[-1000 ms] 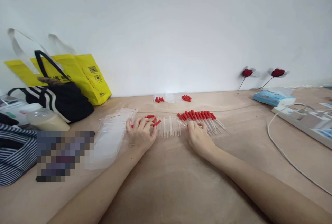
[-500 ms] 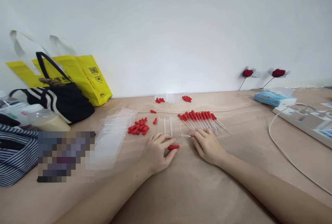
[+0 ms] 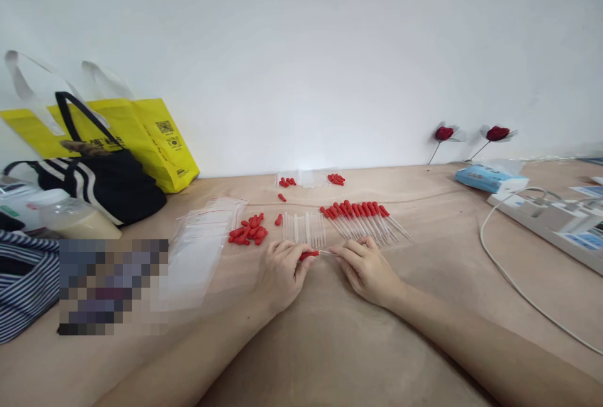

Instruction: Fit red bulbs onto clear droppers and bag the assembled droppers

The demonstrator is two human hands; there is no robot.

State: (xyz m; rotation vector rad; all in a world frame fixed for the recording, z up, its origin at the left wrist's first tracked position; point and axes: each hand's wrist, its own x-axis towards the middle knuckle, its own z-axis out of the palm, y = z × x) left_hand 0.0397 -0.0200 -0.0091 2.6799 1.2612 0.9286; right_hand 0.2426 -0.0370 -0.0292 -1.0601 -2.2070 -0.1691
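Between the thumb and fingers of my left hand (image 3: 285,272) is a red rubber dropper bulb (image 3: 309,255). My right hand (image 3: 365,269) pinches a clear glass dropper tube (image 3: 326,252), whose end meets the bulb's mouth; whether it is inside I cannot tell. Just beyond my hands lies a row of bare glass tubes (image 3: 304,228). To its right, several droppers fitted with red bulbs (image 3: 360,215) lie side by side at a slant. A pile of loose red bulbs (image 3: 249,230) is left of the tubes, with single bulbs (image 3: 279,220) near it.
Clear zip bags (image 3: 200,250) lie at left. Farther back is another clear bag (image 3: 308,178) with red bulbs by it. A yellow bag (image 3: 155,137), black bag (image 3: 127,184) and bottle (image 3: 78,218) stand left. Right are a tissue pack (image 3: 490,176), power strip (image 3: 556,231) and cable (image 3: 509,275).
My left hand has closed on the red bulb, and the bulb and the tube have come together end to end. The view has shifted slightly.
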